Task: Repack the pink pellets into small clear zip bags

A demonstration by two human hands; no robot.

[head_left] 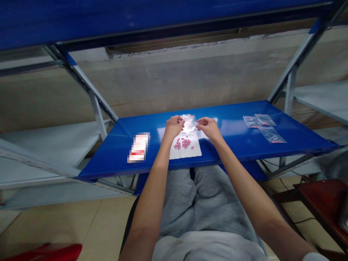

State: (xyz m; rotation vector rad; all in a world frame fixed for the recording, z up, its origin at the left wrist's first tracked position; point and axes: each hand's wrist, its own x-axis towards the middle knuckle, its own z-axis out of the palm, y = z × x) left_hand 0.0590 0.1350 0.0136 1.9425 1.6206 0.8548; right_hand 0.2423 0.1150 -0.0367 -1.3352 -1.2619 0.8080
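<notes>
The left hand [174, 127] and right hand [209, 129] are pinching opposite edges of a clear zip bag [189, 123], 2 grips clenched on it, just above pink tablets [182, 143] lying on a white sheet [188, 152] on the blue counter [231, 141]. Risks: the slick plastic is slipping from the fingers, or a hand is bumping the sheet and scattering tablets.

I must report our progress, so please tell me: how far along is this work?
Done: three small clear bags lie at the right of the blue shelf, with pink inside. In hand: the left hand and right hand hold another clear bag. Left: the pink pills on white paper, not yet bagged.
</notes>
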